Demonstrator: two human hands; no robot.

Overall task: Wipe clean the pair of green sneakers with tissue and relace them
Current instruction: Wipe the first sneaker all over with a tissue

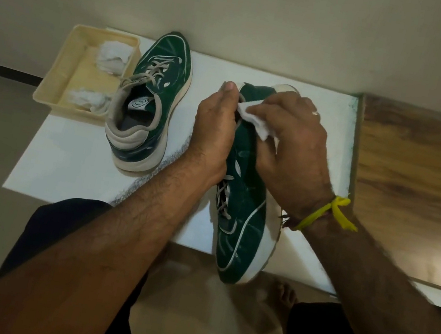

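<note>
One green sneaker [243,224] lies tilted on its side at the front right of the white sheet [73,158], toe toward me, grey laces showing. My left hand [214,130] grips it around the opening near the heel. My right hand [290,146] holds a folded white tissue [254,118] pressed against the sneaker's green side near the heel. The second green sneaker [151,101] stands upright on the sheet to the left, heel toward me, its grey laces loosely threaded.
A cream plastic tray [64,62] at the sheet's back left holds crumpled used tissues [112,56]. A wooden surface [422,184] borders the sheet on the right. My knees and a bare foot [283,295] show below the sheet's front edge.
</note>
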